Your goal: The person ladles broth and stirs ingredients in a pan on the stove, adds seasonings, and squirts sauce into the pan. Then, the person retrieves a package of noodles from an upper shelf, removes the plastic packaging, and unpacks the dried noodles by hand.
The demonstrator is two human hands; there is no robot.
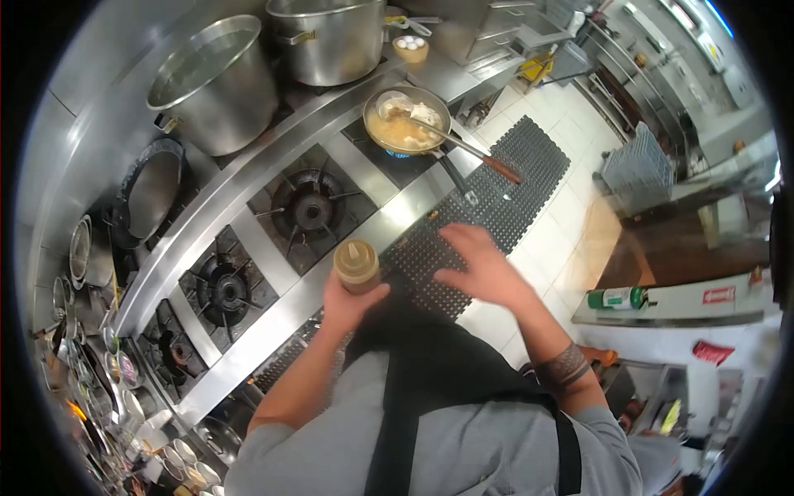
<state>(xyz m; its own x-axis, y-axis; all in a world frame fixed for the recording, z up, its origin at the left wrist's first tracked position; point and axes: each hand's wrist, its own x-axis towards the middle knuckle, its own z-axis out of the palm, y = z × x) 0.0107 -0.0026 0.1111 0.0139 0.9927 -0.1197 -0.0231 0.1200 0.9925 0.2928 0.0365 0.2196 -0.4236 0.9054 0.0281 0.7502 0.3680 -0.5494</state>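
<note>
My left hand is wrapped round a squeeze bottle with a pale nozzle, held upright near the stove's front edge. To its right, my right hand is in the air with its fingers apart and nothing in them. Beyond both hands, a frying pan with yellowish liquid and pale pieces sits on a burner showing a blue flame. A ladle with a brown wooden handle rests in the pan and sticks out over its edge, beside the pan's dark handle.
Two large metal pots stand behind the burners. A small bowl of eggs is near the pan. A perforated black mat lies on the tiled floor. Part of another person shows at the lower right.
</note>
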